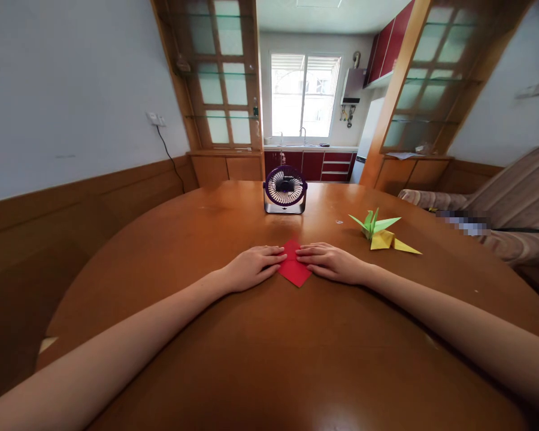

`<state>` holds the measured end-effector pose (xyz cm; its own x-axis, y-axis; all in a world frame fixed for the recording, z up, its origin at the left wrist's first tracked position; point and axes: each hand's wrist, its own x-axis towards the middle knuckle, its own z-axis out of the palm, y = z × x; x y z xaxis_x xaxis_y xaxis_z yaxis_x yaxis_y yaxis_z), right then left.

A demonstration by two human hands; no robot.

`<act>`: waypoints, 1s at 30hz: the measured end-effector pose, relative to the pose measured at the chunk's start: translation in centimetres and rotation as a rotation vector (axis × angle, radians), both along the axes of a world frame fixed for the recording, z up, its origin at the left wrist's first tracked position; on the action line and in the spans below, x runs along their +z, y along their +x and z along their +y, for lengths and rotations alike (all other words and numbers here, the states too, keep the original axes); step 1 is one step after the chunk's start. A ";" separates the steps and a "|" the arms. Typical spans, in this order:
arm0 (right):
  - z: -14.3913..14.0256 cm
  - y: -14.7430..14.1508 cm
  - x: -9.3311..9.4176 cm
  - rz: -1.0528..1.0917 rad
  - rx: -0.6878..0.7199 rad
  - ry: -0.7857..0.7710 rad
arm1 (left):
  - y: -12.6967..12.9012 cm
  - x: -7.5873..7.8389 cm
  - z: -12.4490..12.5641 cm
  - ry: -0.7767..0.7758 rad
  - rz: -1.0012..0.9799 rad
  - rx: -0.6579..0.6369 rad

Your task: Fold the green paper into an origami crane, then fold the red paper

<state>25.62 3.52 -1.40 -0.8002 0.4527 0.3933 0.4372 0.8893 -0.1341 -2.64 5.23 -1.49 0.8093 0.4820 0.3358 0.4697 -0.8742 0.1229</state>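
Stretching away from the camera is a round wooden table (170,251), its polished orange-brown top catching a soft glare near the edge closest to the person. Wood panelling is running along the lower half of the pale wall on the left, and a glass-paned wooden partition is standing on each side of an opening beyond the far edge. Through that opening a kitchen is showing, with a bright window (304,94) and red cabinets. A striped sofa (512,197) is sitting past the table's right edge.

Near the far edge, a small purple desk fan (285,190) is standing upright and facing the person. Toward the right edge, a green paper crane (374,224) is resting against a yellow paper crane (388,241), the two touching.

Lying flat around the middle of the table, just in front of the fan but apart from it, is a red paper (294,270). It is folded into a diamond-like shape with one point aimed at the person, and a crease is running down its middle.

Both bare arms are reaching in from the near edge. The left hand (251,267) is lying palm down with its fingers pressed flat on the paper's left side. The right hand (330,262) is doing likewise on the right side, fingertips nearly meeting over the crease. Neither hand is pinching anything.
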 end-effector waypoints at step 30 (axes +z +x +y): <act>-0.3 0.1 -0.1 0.109 -0.091 0.025 | 5.4 1.7 0.5 0.134 0.270 0.218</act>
